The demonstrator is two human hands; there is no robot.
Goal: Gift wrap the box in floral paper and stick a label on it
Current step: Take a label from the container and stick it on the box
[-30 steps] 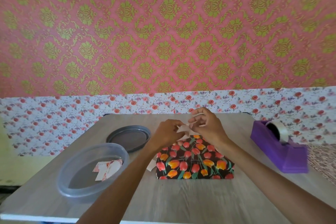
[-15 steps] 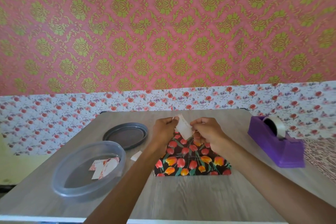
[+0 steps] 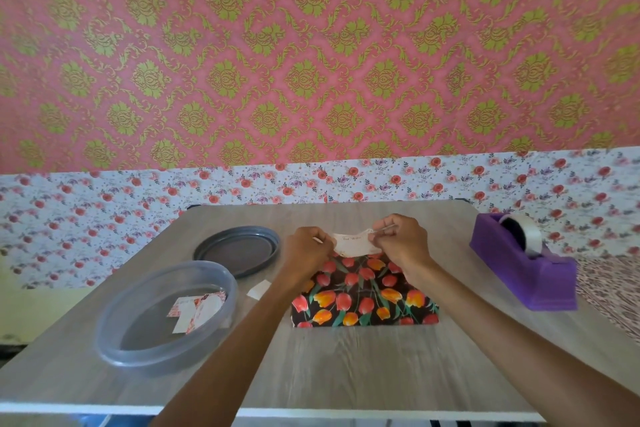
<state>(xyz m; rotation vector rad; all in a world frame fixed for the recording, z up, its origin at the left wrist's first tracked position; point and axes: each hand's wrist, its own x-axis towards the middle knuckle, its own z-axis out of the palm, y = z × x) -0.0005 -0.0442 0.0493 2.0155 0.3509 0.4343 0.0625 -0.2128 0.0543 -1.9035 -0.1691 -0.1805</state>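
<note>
Now the left hand (image 3: 306,250) pinches the left end of the label (image 3: 353,244) and the right hand (image 3: 403,243) pinches its right end, just above the far edge of the box (image 3: 363,295). The box, wrapped in tulip paper, lies on the table (image 3: 346,367). Left of the box are a clear bowl (image 3: 166,312) and a grey lid (image 3: 237,250). Right of the box stands a purple tape dispenser (image 3: 526,270).

You've got glossy floral paper on the box (image 3: 363,295), a matt paper label (image 3: 353,243), a translucent plastic container (image 3: 166,315), and a wood-grain table (image 3: 346,367).
</note>
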